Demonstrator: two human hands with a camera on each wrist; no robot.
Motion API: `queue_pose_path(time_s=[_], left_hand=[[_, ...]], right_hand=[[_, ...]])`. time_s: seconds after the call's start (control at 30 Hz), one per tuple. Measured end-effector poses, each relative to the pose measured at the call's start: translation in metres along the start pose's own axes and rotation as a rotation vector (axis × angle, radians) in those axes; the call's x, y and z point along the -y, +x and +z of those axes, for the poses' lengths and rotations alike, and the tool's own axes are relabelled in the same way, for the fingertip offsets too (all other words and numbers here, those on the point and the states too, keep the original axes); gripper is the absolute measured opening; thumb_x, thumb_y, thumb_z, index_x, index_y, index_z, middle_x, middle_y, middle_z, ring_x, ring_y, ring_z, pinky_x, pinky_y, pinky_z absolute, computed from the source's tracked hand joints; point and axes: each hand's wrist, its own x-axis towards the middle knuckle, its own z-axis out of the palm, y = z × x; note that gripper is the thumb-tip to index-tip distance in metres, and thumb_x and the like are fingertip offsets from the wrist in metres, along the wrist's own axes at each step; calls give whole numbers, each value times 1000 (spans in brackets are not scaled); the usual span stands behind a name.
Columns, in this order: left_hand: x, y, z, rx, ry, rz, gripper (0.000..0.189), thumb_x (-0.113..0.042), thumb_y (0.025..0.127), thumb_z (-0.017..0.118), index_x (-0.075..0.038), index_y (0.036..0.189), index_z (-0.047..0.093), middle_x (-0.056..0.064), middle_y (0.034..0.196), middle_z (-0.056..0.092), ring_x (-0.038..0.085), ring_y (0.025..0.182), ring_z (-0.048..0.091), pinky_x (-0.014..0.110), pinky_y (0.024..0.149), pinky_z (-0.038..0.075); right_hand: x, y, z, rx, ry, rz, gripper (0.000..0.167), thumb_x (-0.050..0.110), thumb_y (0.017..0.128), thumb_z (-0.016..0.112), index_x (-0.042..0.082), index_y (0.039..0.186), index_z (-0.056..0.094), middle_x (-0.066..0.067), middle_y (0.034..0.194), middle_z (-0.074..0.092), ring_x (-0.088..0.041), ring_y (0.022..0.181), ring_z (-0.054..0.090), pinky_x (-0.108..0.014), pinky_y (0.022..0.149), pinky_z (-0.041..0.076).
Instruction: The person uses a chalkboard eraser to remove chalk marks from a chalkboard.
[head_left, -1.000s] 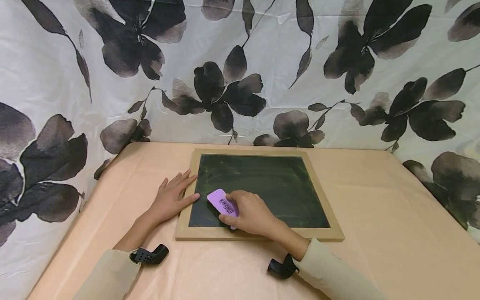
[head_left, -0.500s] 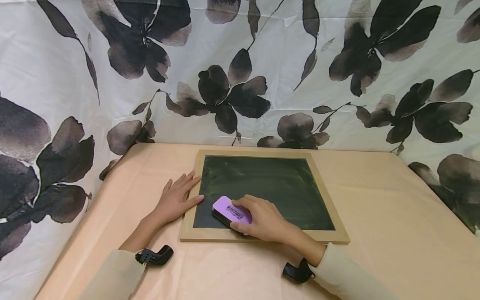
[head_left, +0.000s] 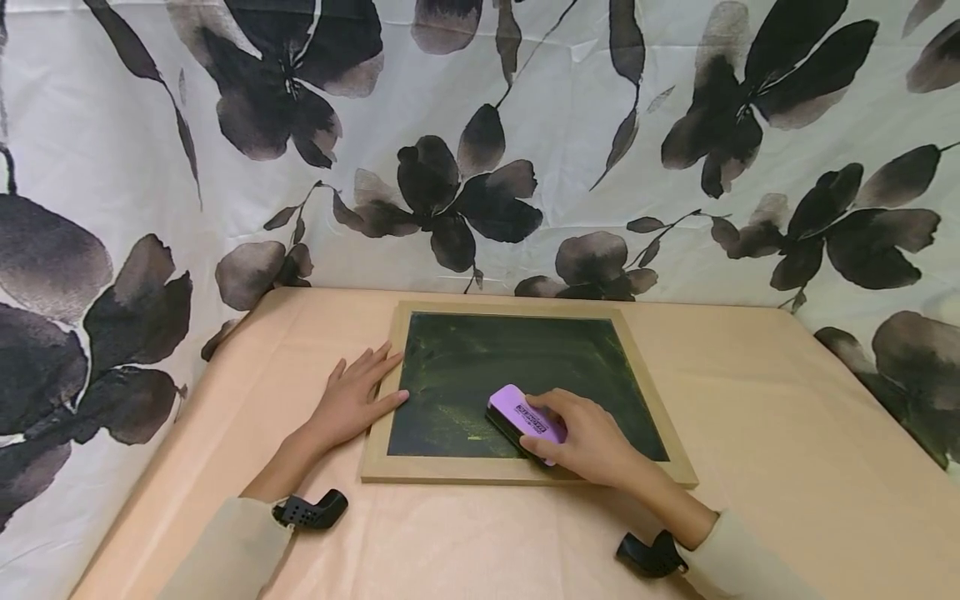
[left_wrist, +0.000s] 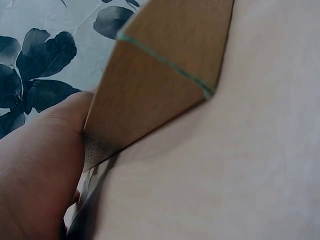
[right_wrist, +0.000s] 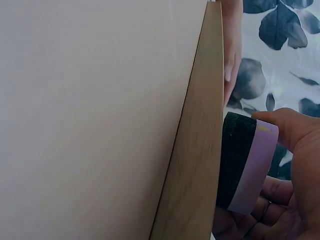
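Observation:
A small chalkboard (head_left: 450, 350) with a pale wooden frame lies on the table. My right hand (head_left: 592, 437) grips a purple eraser (head_left: 531, 417) by its sides, near the board's lower edge, right of its middle. In the right wrist view the eraser's dark felt side (right_wrist: 237, 155) faces the frame edge. My left hand (head_left: 352, 400) rests spread on the board's left frame, fingers fairly straight, thumb reaching the dark surface. The left wrist view shows part of that hand (left_wrist: 40, 170) beside the frame's wooden side (left_wrist: 155, 75). Faint yellowish chalk smears mark the dark surface.
A peach cloth (head_left: 757, 433) covers the table under the board. Behind and beside it hangs a white curtain (head_left: 570, 150) with dark flowers. Black wrist devices (head_left: 311, 510) sit by the sleeve cuffs.
My right hand has slid the eraser from the board's lower left to the right along its lower part. Yellowish marks now show where it was. The left hand stays on the frame.

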Motion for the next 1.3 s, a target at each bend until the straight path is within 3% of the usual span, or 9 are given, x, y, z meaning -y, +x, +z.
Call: queue_pose_path(time_s=[0.23,0.53,0.73,1.3], left_hand=[[-1,2,2,-6,-1,-9,70,-52,92,56,-17,149,37,10,157,22,37,142,18,64,108,2],[-2,1,2,-4,-3,-9,70,-52,92,56,-16,149,37,10,157,22,37,142,18,63,108,2],[-1,1,3,-7,-4,-4,70,-51,92,56,-16,149,37,11,157,22,37,142,18,64,108,2],[0,1,3,-7,6,-6,71,-53,92,56,-16,150,37,9,157,22,36,142,18,62,108,2]], right_hand=[[-22,-8,-13,-26,-2,26,56,45,84,72,11,127,63,4,100,62,-7,71,48,-25,57,39],[-45,-25,-27,-87,-15,46,53,37,83,75,5,123,64,3,93,61,-9,68,47,-24,57,39],[-52,-35,-33,-109,-24,83,52,34,82,76,4,122,65,5,83,58,-11,66,47,-24,54,36],[-67,-48,-43,-128,-110,167,55,38,81,76,1,121,64,3,77,57,-11,63,47,-27,53,36]])
